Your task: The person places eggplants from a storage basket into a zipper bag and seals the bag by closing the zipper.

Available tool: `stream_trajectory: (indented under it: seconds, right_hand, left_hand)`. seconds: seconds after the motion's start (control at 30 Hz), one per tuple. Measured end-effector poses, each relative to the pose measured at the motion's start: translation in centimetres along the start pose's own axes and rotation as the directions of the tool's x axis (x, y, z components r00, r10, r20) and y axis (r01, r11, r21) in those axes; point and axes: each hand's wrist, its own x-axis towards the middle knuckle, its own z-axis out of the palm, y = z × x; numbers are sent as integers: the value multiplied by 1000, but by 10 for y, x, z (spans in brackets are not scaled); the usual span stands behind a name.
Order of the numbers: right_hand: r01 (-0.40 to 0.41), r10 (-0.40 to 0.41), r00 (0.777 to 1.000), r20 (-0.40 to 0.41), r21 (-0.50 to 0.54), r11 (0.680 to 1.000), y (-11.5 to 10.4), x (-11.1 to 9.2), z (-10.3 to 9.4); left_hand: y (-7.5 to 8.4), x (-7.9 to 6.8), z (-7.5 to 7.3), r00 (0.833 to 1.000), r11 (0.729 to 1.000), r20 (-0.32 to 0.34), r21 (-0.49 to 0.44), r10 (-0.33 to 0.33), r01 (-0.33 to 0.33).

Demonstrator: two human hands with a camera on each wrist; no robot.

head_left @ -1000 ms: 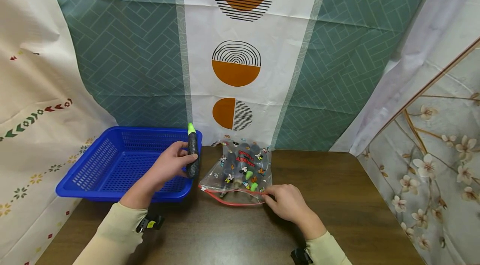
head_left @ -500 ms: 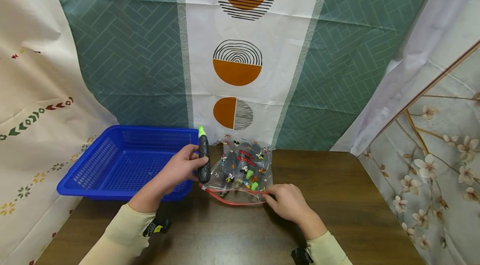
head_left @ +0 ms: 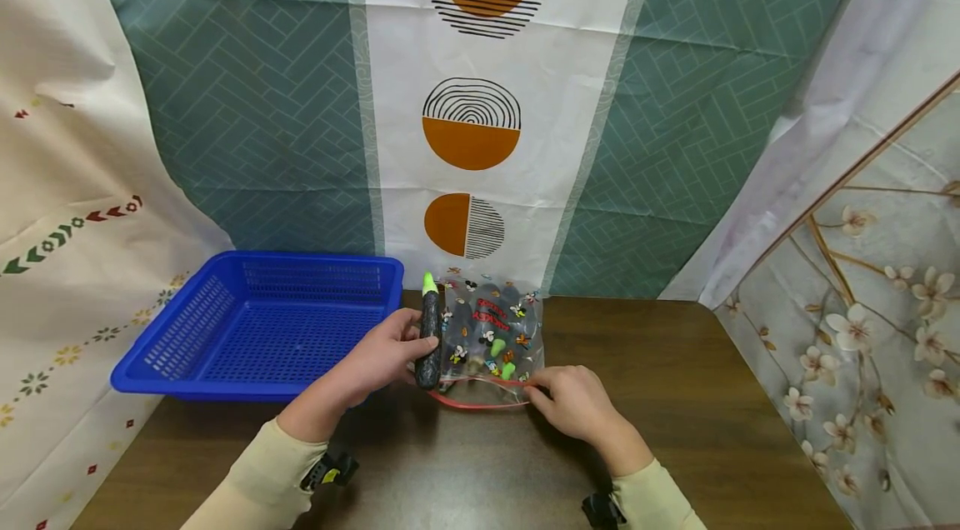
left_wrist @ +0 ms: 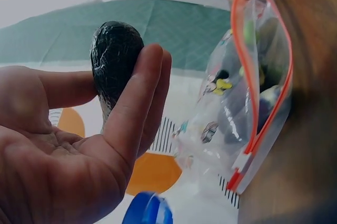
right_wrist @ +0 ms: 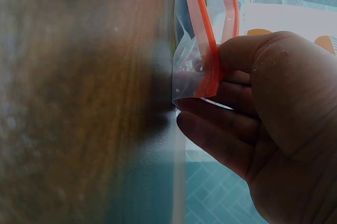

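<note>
My left hand [head_left: 384, 353] pinches a long dark eggplant [head_left: 431, 334] with a bright green tip, held upright just left of the clear zip bag [head_left: 491, 317]. In the left wrist view the eggplant's rounded, shiny end [left_wrist: 117, 50] sits between thumb and fingers. The bag lies on the table with cartoon prints and a red zip edge [left_wrist: 247, 87]. Its mouth gapes toward me, and dark things with green tips show inside. My right hand [head_left: 576, 403] pinches the right corner of the bag's mouth; in the right wrist view the thumb presses on the red strip [right_wrist: 202, 29].
A blue plastic basket [head_left: 225, 387] with slotted walls stands at the left on the brown wooden table [head_left: 480, 463]. Behind the table hangs a green and white patterned cloth [head_left: 300, 138]. A floral cloth [head_left: 855, 397] borders the right side.
My left hand has carried the eggplant rightward and a little nearer, from the basket's right edge to the bag's left edge. The right hand keeps its place on the bag's corner.
</note>
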Motion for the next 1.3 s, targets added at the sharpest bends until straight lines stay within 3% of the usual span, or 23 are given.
stream_trajectory:
  seconds: [0.43, 0.63, 0.8, 1.07, 1.3]
  right_hand:
    - [-1, 1, 1000, -3, 5, 1000, 0, 0, 1]
    - [-6, 6, 1000, -2, 1, 1000, 0, 0, 1]
    - [-6, 6, 1000, 3, 4, 1000, 0, 0, 1]
    - [-3, 3, 1000, -1, -2, 1000, -1, 0, 1]
    - [8, -8, 1000, -11, -13, 1000, -1, 0, 1]
  left_hand:
    - [-17, 0, 18, 999, 998, 37, 45, -36, 34]
    - [-23, -3, 28, 995, 998, 84, 44, -48, 44]
    - [-27, -3, 31, 986, 996, 143, -8, -82, 84]
    - [-35, -4, 37, 977, 991, 199, -93, -78, 98]
    - [-43, -9, 42, 968, 970, 238, -201, -85, 135]
